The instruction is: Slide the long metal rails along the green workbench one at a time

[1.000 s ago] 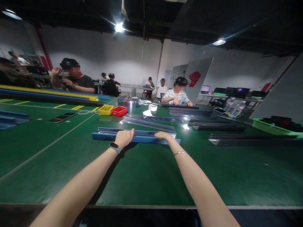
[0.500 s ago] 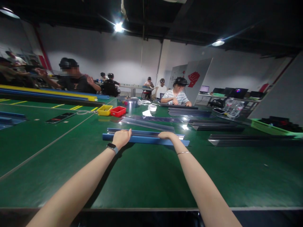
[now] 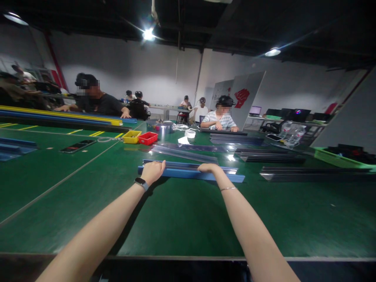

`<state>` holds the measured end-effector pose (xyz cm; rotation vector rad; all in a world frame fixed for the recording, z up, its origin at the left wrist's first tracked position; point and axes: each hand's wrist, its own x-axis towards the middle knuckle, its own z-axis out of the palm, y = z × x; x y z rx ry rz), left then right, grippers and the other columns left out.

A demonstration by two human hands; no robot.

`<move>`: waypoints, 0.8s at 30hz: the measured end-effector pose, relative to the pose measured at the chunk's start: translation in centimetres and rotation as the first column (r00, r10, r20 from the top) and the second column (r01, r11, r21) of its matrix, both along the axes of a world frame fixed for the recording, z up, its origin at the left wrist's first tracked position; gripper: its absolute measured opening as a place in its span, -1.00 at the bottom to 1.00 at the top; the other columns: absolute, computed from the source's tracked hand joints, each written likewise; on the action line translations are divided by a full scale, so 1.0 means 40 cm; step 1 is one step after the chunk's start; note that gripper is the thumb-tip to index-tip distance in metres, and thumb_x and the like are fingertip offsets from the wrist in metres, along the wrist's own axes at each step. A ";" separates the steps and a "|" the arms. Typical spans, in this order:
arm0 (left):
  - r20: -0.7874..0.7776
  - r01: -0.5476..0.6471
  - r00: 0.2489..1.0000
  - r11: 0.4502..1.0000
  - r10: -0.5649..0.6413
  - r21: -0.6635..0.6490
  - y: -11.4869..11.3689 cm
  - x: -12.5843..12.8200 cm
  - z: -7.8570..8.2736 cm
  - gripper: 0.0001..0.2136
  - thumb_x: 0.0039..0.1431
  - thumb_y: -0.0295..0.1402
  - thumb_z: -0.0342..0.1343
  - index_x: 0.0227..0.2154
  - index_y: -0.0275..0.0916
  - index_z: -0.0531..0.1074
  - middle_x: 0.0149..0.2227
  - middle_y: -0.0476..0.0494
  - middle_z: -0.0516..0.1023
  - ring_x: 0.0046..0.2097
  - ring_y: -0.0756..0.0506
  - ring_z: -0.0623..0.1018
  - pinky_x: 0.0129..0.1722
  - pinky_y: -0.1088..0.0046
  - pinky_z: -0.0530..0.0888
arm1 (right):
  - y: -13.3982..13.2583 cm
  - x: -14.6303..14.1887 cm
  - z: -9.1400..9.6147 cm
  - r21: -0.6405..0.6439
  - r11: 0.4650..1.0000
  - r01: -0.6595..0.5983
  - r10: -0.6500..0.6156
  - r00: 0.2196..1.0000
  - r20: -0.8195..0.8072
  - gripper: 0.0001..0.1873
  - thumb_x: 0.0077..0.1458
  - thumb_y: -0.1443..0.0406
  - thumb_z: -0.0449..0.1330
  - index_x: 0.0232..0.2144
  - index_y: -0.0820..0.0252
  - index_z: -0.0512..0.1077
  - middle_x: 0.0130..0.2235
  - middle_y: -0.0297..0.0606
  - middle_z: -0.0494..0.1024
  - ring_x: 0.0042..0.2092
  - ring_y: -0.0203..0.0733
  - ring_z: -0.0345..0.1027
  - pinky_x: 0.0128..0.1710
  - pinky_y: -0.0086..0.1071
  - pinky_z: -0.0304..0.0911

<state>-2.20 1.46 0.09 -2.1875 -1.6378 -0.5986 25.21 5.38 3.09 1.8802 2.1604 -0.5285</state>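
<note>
A blue plastic profile strip with a shiny inner channel lies crosswise on the green table. My left hand is closed around it near its left end, thumb on top. Farther right along the strip, my right hand grips it too, with most of its fingers hidden behind the edge. Just beyond the strip rests a clear plastic strip, lying at a slant.
Dark profile strips and a green basket lie to the right. A yellow bin, a red bin and a tape roll stand behind. Long yellow strips and a phone are at left. Co-workers sit across the table.
The blue profile strip has slid to the right relative to my hands, which stay closed on it. The co-worker at left has lowered both hands to the strips there.
</note>
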 end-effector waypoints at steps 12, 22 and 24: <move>0.043 0.057 0.997 0.998 -0.057 -0.001 0.013 0.001 -0.010 -0.46 0.19 -0.13 -0.42 -0.47 -0.31 0.44 -0.40 -0.26 0.49 -0.27 -0.14 0.47 -0.34 0.41 0.32 | -0.025 0.036 0.030 0.025 0.998 0.064 -0.066 0.995 0.081 -0.75 0.11 0.29 -0.02 -0.28 0.32 0.39 -0.20 -0.19 0.42 -0.20 -0.17 0.29 -0.25 -0.34 0.21; 0.075 0.041 0.996 0.999 -0.040 -0.018 0.006 0.001 -0.009 -0.47 0.20 -0.14 -0.43 -0.46 -0.30 0.42 -0.39 -0.24 0.48 -0.27 -0.11 0.47 -0.31 0.42 0.33 | -0.017 -0.021 -0.002 0.041 0.995 -0.094 0.090 0.992 0.088 -0.69 0.10 0.19 0.02 -0.14 0.22 0.27 -0.11 -0.24 0.33 -0.16 -0.22 0.27 -0.19 -0.24 0.24; 0.083 0.036 0.996 0.999 -0.034 -0.023 0.006 0.002 -0.010 -0.47 0.20 -0.14 -0.43 -0.46 -0.30 0.42 -0.39 -0.24 0.48 -0.27 -0.10 0.47 -0.31 0.43 0.33 | -0.018 -0.020 -0.002 0.046 0.994 -0.103 0.098 0.990 0.098 -0.70 0.10 0.20 0.01 -0.13 0.21 0.27 -0.09 -0.24 0.32 -0.16 -0.22 0.26 -0.19 -0.23 0.23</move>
